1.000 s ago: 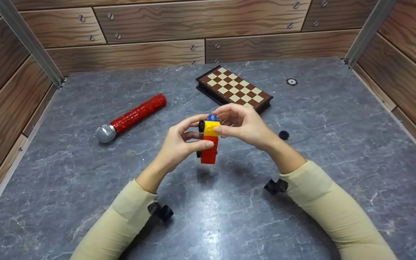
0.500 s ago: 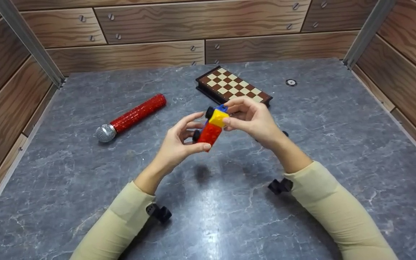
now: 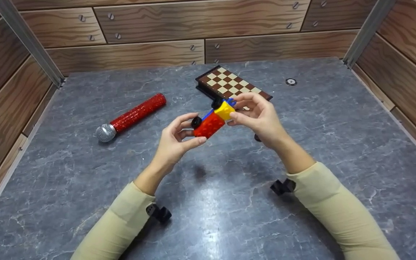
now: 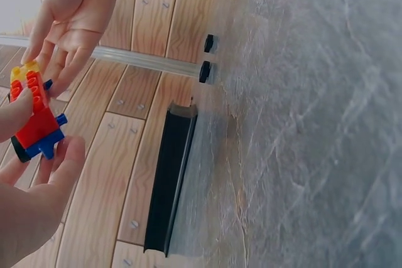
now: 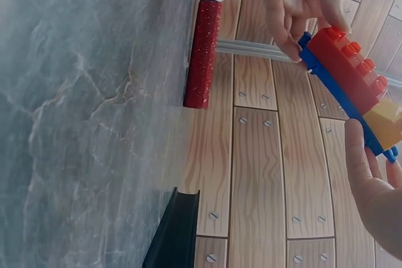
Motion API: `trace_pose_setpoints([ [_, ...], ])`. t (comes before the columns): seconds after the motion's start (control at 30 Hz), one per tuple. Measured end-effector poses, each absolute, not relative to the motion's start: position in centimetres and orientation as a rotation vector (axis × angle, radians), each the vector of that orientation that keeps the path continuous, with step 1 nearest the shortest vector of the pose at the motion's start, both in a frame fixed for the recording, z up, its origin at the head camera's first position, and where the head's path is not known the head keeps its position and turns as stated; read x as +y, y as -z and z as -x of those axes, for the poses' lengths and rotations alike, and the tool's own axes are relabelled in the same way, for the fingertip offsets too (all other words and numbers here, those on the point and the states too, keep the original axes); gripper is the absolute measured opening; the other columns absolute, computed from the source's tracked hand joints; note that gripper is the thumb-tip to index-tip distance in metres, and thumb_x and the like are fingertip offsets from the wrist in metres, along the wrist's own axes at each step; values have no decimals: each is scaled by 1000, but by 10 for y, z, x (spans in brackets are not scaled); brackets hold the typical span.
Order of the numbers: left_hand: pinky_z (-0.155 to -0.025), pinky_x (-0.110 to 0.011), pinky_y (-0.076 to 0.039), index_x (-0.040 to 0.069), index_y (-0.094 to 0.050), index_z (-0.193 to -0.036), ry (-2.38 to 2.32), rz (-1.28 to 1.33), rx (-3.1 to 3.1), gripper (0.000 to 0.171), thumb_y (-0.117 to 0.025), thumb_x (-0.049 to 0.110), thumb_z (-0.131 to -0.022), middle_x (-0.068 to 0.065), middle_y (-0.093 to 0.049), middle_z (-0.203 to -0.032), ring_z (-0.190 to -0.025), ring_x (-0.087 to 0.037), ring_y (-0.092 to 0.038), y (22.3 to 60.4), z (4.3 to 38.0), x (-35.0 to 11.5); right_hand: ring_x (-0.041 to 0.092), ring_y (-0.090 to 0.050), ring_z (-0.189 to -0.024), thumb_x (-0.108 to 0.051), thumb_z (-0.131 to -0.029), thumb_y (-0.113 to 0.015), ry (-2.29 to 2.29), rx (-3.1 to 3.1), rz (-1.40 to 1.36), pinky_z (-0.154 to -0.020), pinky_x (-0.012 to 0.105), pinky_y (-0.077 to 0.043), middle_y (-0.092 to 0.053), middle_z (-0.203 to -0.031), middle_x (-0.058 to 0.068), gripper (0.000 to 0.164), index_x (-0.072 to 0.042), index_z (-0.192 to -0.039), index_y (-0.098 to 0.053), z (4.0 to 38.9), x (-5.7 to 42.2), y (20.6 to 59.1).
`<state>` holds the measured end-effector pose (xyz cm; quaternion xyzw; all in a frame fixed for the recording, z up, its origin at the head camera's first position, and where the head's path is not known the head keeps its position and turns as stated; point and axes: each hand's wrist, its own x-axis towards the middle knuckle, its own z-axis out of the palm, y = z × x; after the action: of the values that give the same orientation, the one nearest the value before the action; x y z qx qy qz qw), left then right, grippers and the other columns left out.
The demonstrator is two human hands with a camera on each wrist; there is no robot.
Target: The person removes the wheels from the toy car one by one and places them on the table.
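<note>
Both hands hold a toy brick car (image 3: 209,125) above the table. It has a blue base, a studded red brick (image 4: 36,105) and a yellow sloped brick (image 3: 225,110) at its front. My left hand (image 3: 172,141) grips the red rear end between thumb and fingers. At the yellow front, my right hand (image 3: 260,116) pinches the car. Black wheels (image 3: 196,122) sit along the car's far side. In the left wrist view, bare blue axle stubs (image 4: 61,119) stick out on the other side. A loose black wheel (image 3: 258,137) lies on the table, partly hidden by the right hand.
A glittery red microphone (image 3: 132,117) with a silver head lies to the left. Behind the hands is a folded chessboard (image 3: 229,83), and a round chip (image 3: 291,82) lies at the back right. The left wrist view shows two loose wheels (image 4: 205,71) on the tabletop.
The car has turned from nearly straight to slanted, its yellow front now up and to the right. Both hands have risen slightly with it, the right hand moving rightward.
</note>
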<state>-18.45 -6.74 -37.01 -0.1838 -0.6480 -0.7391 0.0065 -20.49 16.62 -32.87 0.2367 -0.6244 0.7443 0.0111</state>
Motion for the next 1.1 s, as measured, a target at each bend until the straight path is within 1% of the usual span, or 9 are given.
trace_pose_setpoints([
  [0.1,-72,-39,-55,6,-54,-126,2312,561,-2026,58,-77,0,-73,-16,-61,-108,-88,-31,-61,370,185,-68,35,-63,-87,6,-81,-66,-2314,-1963,-741,-71,43,-55,-55,-103,23,37,5,-115,-51,205,167,331],
  [0.3,-71,-39,-55,5,-57,-124,2287,530,-2023,55,-78,1,-73,-15,-62,-106,-86,-31,-62,370,186,-70,32,-60,-88,6,-82,-65,-2254,-2019,-773,-72,39,-55,-55,-110,22,46,7,-125,-46,204,169,335],
  [0.43,-69,-38,-55,6,-59,-122,2277,517,-2023,53,-78,3,-72,-14,-62,-105,-83,-32,-62,367,186,-73,33,-58,-90,5,-83,-65,-2177,-2075,-812,-74,36,-55,-56,-110,22,46,7,-125,-46,203,171,338],
  [0.5,-69,-38,-55,7,-59,-122,2278,515,-2029,53,-79,5,-73,-14,-62,-104,-82,-32,-62,365,187,-74,34,-58,-91,5,-82,-66,-2139,-2093,-823,-75,35,-54,-56,-110,21,46,5,-125,-47,203,171,339],
  [0.7,-71,-38,-55,9,-61,-120,2266,533,-2029,50,-79,9,-73,-13,-62,-106,-83,-33,-61,358,188,-79,33,-58,-92,5,-80,-68,-2044,-2144,-850,-76,33,-54,-57,-111,18,51,2,-127,-47,203,171,340],
  [0.9,-72,-37,-54,6,-62,-118,2245,527,-1985,47,-78,7,-74,-12,-63,-109,-87,-34,-60,356,188,-85,32,-60,-94,4,-80,-69,-2018,-2245,-895,-77,36,-54,-58,-109,19,53,-2,-128,-49,203,166,340],
  [1.1,-71,-34,-54,3,-60,-119,2269,520,-1973,46,-77,6,-76,-12,-62,-109,-85,-33,-60,354,190,-86,34,-59,-94,4,-80,-69,-2096,-2207,-848,-76,35,-54,-57,-115,17,49,2,-125,-51,202,163,340],
])
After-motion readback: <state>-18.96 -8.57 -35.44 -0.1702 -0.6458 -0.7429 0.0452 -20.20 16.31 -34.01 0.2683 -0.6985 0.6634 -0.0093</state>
